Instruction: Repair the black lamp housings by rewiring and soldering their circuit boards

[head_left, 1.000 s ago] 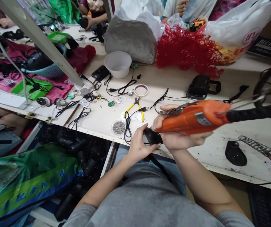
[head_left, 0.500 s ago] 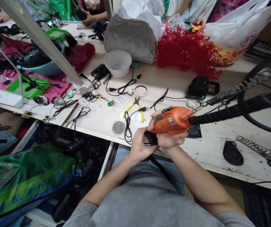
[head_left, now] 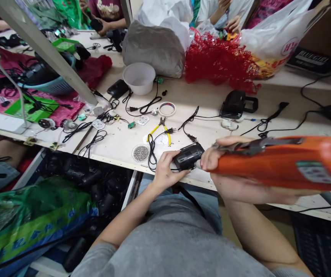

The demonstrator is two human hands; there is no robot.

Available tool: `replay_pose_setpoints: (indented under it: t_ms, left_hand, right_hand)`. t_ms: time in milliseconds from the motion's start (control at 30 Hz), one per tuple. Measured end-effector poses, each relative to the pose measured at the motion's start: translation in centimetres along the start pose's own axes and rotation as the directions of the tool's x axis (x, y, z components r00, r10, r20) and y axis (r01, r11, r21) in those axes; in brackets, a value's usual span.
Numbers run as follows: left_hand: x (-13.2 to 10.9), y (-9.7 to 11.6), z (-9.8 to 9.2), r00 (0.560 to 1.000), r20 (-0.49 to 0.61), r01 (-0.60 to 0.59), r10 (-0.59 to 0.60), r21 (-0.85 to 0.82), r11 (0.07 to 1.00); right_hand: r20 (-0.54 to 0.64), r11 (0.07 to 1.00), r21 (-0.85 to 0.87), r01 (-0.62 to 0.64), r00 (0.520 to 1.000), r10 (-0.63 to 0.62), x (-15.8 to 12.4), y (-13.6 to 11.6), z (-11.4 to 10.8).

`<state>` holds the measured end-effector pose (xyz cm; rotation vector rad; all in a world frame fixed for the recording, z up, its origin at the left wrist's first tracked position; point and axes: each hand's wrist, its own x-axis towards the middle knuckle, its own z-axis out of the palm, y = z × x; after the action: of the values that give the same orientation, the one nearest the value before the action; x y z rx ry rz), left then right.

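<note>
My left hand [head_left: 164, 171] grips a black plastic housing [head_left: 189, 156] at the table's front edge, its fingers and thumb around the left end. In my right hand [head_left: 237, 188] is an orange electric screwdriver [head_left: 271, 163], held almost level and large in view. Its nose meets the housing's right end; the bit and any screw there are hidden. A round dish of small screws [head_left: 140, 152] stands to the left of the housing. Behind it lie yellow-handled cutting pliers [head_left: 162, 125] and a black cord with a plug [head_left: 151, 148].
A tape roll [head_left: 167, 109], a white bowl [head_left: 139, 79] and a black lamp-like unit [head_left: 234, 104] sit farther back. A red mesh bag [head_left: 220, 63] lies behind them. A slanted post [head_left: 47, 54] rises at left. Other people's hands [head_left: 233, 25] work across the table.
The screwdriver has swung from upright over the housing to nearly level, with my right hand moving right. The housing now lies on its side, its slotted face showing, still in my left hand.
</note>
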<state>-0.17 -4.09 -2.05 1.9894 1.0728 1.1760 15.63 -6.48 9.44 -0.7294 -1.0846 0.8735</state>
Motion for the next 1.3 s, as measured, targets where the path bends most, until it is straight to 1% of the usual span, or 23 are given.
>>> replay_pose_setpoints:
  t_ms: [67,167,267,333,467,567,633,733,833,900,933,1000,1033,1067,1100,1133,1200,1233,1267,1300]
  left_hand:
    - [0.0,0.1,0.0,1.0,0.01,-0.001,0.001,0.006,1.0]
    - [0.0,0.2,0.1,1.0,0.018,-0.024,0.024,0.012,1.0]
    - [-0.1,0.3,0.3,0.999,-0.013,-0.038,0.038,0.02,0.999]
    - [0.0,0.2,0.4,0.999,-0.033,-0.037,0.038,0.028,0.999]
    - [0.1,0.2,0.3,0.998,-0.015,-0.054,0.055,0.046,0.997]
    - [0.2,0.3,0.3,0.999,-0.002,-0.052,0.052,0.064,0.997]
    - [0.3,0.4,0.6,1.0,0.005,-0.031,0.031,0.092,0.995]
    - [0.6,0.6,1.3,0.999,-0.039,0.006,0.0,0.163,0.987]
    - [0.8,0.8,2.1,0.995,-0.101,0.03,-0.007,0.224,0.974]
    - [0.8,0.9,2.3,0.994,-0.111,0.041,-0.014,0.247,0.968]
    - [0.8,0.9,2.3,0.994,-0.107,0.043,-0.016,0.252,0.967]
    - [0.6,0.9,2.2,0.997,-0.075,0.025,-0.006,0.249,0.968]
    - [0.4,0.8,2.1,0.999,-0.05,0.006,0.006,0.24,0.971]
    - [0.2,0.7,2.1,0.999,-0.024,-0.014,0.02,0.23,0.973]
    - [0.1,0.5,2.0,0.999,-0.006,-0.033,0.035,0.219,0.975]
    - [-0.1,0.4,2.0,0.999,0.002,-0.046,0.047,0.21,0.977]
    - [-0.4,0.2,2.1,0.998,-0.013,-0.052,0.056,0.206,0.977]
    - [-0.5,0.2,2.2,0.998,-0.028,-0.045,0.052,0.211,0.976]
    - [-0.6,0.1,2.4,0.998,-0.043,-0.033,0.043,0.217,0.976]
    - [-0.7,0.2,2.5,0.998,-0.055,-0.02,0.032,0.222,0.975]
  right_hand:
    - [-0.033,1.0,0.006,-0.009,0.999,0.009,-1.0,0.2,-0.1]
    - [-0.082,0.999,0.045,-0.003,0.997,0.007,-1.9,1.8,0.1]
    - [-0.084,0.997,0.072,-0.015,0.996,0.021,-2.2,3.3,0.2]
    - [-0.065,0.994,0.099,-0.037,0.997,0.044,-2.3,3.7,0.1]
    - [-0.017,0.984,0.15,-0.098,0.995,0.102,-2.3,3.8,0.1]
    - [-0.006,0.985,0.156,-0.072,0.997,0.074,-2.2,3.9,0.4]
    - [-0.019,0.985,0.165,-0.047,0.999,0.051,-2.1,4.0,0.6]
    - [-0.014,0.986,0.156,-0.064,0.998,0.067,-1.9,3.7,0.8]
    - [-0.051,0.997,0.065,-0.043,0.998,0.047,-1.5,2.4,0.3]
    - [-0.126,0.999,-0.031,0.016,0.992,-0.02,-1.0,1.3,-0.9]
    - [-0.165,0.994,-0.088,0.059,0.984,-0.073,-0.6,0.9,-1.8]
    - [-0.242,0.966,-0.212,0.147,0.95,-0.198,0.4,0.6,-4.2]
    - [-0.282,0.939,-0.27,0.213,0.915,-0.288,1.0,0.8,-5.6]
    - [-0.331,0.919,-0.313,0.241,0.879,-0.343,1.6,1.0,-7.2]
    - [-0.398,0.902,-0.348,0.256,0.83,-0.39,2.2,1.4,-8.8]
    - [-0.437,0.892,-0.374,0.253,0.8,-0.41,2.8,1.7,-10.4]
    - [-0.51,0.883,-0.431,0.187,0.756,-0.41,3.6,2.0,-13.5]
    - [-0.536,0.894,-0.431,0.123,0.762,-0.363,3.7,1.8,-14.9]
    - [-0.546,0.915,-0.403,0.032,0.794,-0.268,3.8,1.5,-16.0]
    - [-0.534,0.938,-0.338,-0.076,0.836,-0.125,3.6,1.0,-16.9]
